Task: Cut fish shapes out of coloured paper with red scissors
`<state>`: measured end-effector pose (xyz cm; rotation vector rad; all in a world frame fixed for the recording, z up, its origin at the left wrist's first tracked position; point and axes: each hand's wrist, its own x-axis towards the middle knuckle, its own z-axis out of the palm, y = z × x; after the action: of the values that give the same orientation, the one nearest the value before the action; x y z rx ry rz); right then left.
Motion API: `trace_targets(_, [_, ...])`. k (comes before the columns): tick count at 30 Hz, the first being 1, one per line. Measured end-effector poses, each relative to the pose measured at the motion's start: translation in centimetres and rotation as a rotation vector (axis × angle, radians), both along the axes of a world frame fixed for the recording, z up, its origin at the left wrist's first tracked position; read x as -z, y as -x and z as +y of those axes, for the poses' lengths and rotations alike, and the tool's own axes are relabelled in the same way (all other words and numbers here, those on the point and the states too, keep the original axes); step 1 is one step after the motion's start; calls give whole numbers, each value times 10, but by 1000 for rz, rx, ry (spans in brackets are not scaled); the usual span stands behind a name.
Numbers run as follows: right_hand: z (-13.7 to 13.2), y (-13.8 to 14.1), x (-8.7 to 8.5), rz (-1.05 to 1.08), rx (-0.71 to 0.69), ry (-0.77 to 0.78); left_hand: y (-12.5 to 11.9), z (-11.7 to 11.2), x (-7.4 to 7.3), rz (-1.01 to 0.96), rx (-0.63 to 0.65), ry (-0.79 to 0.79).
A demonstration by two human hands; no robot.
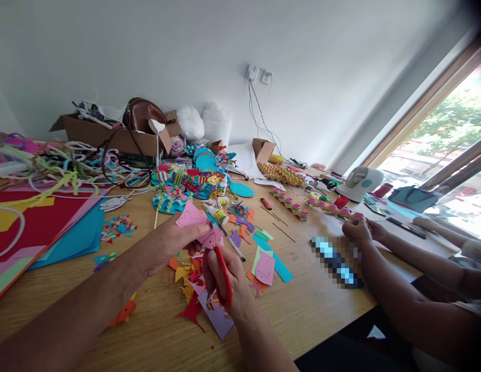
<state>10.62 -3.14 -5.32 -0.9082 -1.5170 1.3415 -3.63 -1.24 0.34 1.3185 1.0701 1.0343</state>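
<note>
My left hand [182,235] pinches a piece of pink paper [188,214] with a fish outline drawn on it. Red-handled scissors [225,279] are in my right hand [228,274], their blades at the paper's right side. Below both hands lies a heap of coloured paper scraps [191,279], with a purple sheet [217,315] at its lower end. To the right, another pink piece with a drawn fish [265,267] rests on green and orange paper. A pen [236,248] lies just behind my right hand, and an orange paper fish [124,312] is partly under my left forearm.
Large coloured sheets [70,243] cover the left side. Behind are decorated blue paper pieces [174,191], glue bottles [217,213] and a cardboard box [96,137]. At right, a co-worker's hands [358,230] hold an egg-carton strip [333,206], near a pixelated phone-like object [335,263].
</note>
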Motion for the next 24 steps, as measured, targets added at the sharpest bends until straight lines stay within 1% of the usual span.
trace_targets(4, [0,0,1,-14,2,5,0,-2,-2,4,13,-2])
trace_targets(8, [0,1,1,-28,10,24,1,-1,0,13,23,14])
trace_targets(15, [-2,2,-3,-5,18,48,3,-1,-2,16,48,4])
trace_targets(21, [-2,1,-4,2,-3,38,5,-2,-3,22,16,21])
trace_targets(24, [-3,1,-4,-14,-3,37,6,-2,-4,18,20,39])
